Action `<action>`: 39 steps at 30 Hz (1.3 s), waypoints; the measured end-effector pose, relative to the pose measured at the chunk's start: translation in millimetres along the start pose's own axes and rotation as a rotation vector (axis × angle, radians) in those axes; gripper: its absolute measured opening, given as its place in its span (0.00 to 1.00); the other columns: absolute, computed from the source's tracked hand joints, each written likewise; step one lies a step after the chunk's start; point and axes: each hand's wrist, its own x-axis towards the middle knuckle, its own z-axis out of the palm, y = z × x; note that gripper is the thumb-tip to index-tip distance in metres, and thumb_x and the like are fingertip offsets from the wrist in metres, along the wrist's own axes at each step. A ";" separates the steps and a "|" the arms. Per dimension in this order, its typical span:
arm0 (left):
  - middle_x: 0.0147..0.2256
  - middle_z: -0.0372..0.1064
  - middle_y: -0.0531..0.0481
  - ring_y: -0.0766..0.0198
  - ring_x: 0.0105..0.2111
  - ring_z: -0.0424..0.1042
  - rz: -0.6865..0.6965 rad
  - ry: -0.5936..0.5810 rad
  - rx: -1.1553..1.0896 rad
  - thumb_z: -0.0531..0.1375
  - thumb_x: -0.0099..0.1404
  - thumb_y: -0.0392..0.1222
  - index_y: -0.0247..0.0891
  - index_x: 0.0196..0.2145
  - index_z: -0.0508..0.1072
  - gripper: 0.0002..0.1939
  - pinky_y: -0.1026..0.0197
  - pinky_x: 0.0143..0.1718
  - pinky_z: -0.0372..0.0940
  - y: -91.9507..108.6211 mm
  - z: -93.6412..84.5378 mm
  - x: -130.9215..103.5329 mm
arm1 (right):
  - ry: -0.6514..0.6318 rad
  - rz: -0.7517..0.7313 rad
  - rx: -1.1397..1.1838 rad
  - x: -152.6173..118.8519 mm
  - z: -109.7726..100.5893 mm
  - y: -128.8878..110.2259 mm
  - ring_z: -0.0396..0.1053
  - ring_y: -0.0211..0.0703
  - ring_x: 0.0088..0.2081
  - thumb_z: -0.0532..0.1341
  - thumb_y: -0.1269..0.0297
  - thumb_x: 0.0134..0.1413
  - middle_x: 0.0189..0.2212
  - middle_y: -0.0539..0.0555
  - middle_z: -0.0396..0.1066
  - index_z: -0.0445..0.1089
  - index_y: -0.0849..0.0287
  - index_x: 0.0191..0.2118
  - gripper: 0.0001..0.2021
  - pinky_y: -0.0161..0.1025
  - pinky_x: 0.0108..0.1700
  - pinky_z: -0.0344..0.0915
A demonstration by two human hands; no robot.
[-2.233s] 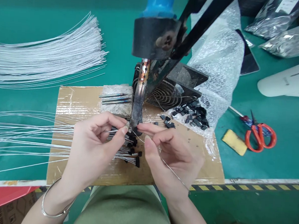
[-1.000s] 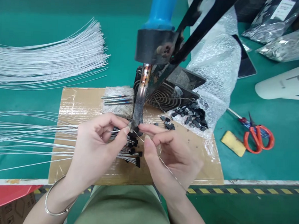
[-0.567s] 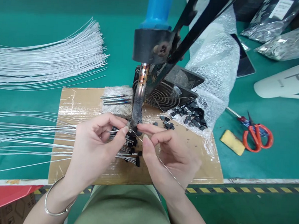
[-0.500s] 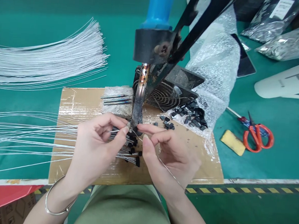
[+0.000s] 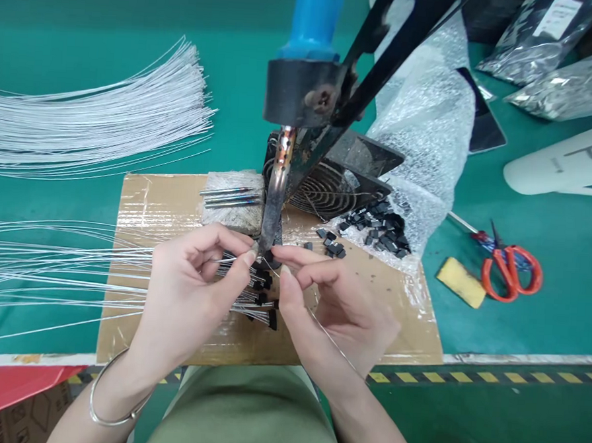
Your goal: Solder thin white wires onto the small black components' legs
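A soldering iron (image 5: 280, 171) with a blue handle hangs in a black stand, its dark tip pointing down between my hands. My left hand (image 5: 194, 279) pinches a thin white wire (image 5: 227, 261) between thumb and fingertips, right at the tip. In my right hand (image 5: 339, 303) is a strand of solder wire (image 5: 330, 336), pinched by the thumb and fingers, with its front end reaching the tip. What exactly meets there is too small and partly hidden. Just below my fingertips, black connectors (image 5: 271, 319) on white wires lie on the cardboard (image 5: 395, 319).
Behind the iron stand a round fan grille (image 5: 327, 190) and a block with metal rods (image 5: 232, 201). Loose black connectors (image 5: 387, 229) lie on bubble wrap (image 5: 420, 115). Orange-handled scissors (image 5: 511, 272) and a yellow sponge (image 5: 460, 282) are at right, a white wire bundle (image 5: 107, 122) at left.
My right thumb has shifted slightly left and up along the solder wire, toward the tip. My left hand and the iron have stayed practically in place.
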 end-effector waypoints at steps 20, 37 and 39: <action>0.33 0.79 0.52 0.69 0.26 0.68 -0.016 -0.017 0.036 0.68 0.63 0.34 0.40 0.29 0.79 0.05 0.65 0.23 0.57 -0.2 -2.0 -0.9 | -0.013 -0.010 -0.031 3.2 -0.4 -2.9 0.84 0.47 0.45 0.67 0.74 0.62 0.44 0.53 0.85 0.71 0.53 0.33 0.09 0.44 0.48 0.80; 0.34 0.80 0.53 0.70 0.26 0.69 -0.013 -0.005 0.029 0.68 0.63 0.33 0.40 0.29 0.79 0.05 0.66 0.24 0.58 2.3 -0.1 -1.6 | 0.001 -0.023 -0.045 2.5 0.0 -2.4 0.84 0.49 0.43 0.67 0.73 0.62 0.43 0.54 0.85 0.72 0.52 0.33 0.09 0.45 0.46 0.81; 0.34 0.80 0.53 0.70 0.27 0.70 -0.014 -0.005 0.031 0.68 0.63 0.34 0.40 0.29 0.79 0.05 0.66 0.24 0.58 1.4 -0.3 -1.4 | 0.000 -0.029 -0.053 2.7 0.1 -3.0 0.84 0.49 0.43 0.67 0.73 0.62 0.43 0.54 0.85 0.72 0.52 0.33 0.09 0.45 0.46 0.81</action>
